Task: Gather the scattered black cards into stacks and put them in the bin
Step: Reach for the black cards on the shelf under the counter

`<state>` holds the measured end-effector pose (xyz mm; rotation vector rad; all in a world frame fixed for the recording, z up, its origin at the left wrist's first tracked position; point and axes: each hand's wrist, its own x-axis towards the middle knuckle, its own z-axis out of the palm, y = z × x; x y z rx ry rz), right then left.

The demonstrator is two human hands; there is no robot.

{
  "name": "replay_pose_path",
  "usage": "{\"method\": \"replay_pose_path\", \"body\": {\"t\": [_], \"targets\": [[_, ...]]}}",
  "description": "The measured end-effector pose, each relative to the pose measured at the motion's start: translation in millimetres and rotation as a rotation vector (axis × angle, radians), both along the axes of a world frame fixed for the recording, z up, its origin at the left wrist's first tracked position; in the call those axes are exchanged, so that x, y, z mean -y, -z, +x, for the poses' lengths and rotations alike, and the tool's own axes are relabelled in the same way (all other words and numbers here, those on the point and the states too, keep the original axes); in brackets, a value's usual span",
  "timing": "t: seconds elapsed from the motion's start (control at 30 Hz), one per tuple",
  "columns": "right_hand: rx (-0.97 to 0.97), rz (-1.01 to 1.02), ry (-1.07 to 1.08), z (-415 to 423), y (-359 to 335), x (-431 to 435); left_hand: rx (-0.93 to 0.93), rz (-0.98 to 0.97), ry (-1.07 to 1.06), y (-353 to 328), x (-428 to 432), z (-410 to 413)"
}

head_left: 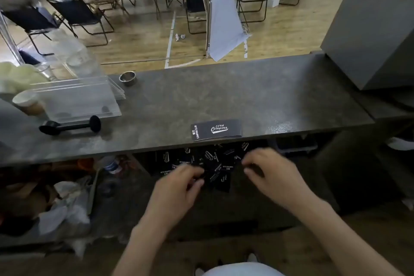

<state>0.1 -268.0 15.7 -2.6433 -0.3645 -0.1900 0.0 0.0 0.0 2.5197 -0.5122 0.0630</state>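
Observation:
A neat stack of black cards (216, 129) with white "Camping Club" print lies on the grey counter (224, 96), close to its near edge. Below that edge, several loose black cards (220, 163) lie jumbled on a dark lower surface. My left hand (179, 188) reaches into the pile from the left, its thumb and curled fingers pinching a black card (207, 177). My right hand (271, 175) hovers at the pile's right side with its fingers curled; blur hides whether it holds a card. I cannot make out a bin.
On the counter's left are a black tamper-like tool (71, 126), clear acrylic stands (78, 101), a paper cup (28, 102) and a small metal bowl (127, 78). A grey box (369, 29) stands at the right. Crumpled rubbish (58, 204) fills the lower left.

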Motion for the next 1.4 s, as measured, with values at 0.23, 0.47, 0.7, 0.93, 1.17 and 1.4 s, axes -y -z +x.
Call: {"method": "replay_pose_path", "body": {"t": [0.23, 0.47, 0.7, 0.93, 1.17, 1.4], "targets": [[-0.068, -0.099, -0.100, 105, -26, -15, 0.164, 0.146, 0.068, -38, 15, 98], [-0.088, -0.112, -0.141, 119, -22, -14, 0.063, 0.192, 0.137, -34, 11, 123], [-0.035, -0.066, -0.122, 79, -15, -20, 0.201, 0.110, 0.229, -25, 6, 95], [0.021, 0.126, -0.129, 17, 55, -23, 0.248, -0.025, 0.235, 56, -7, 42], [-0.093, 0.289, -0.075, 42, 165, -21, -0.050, -0.255, -0.016, 156, 7, 46], [-0.186, 0.397, -0.214, 95, 240, -18, -0.023, -0.313, -0.035, 222, 6, 86]]}}
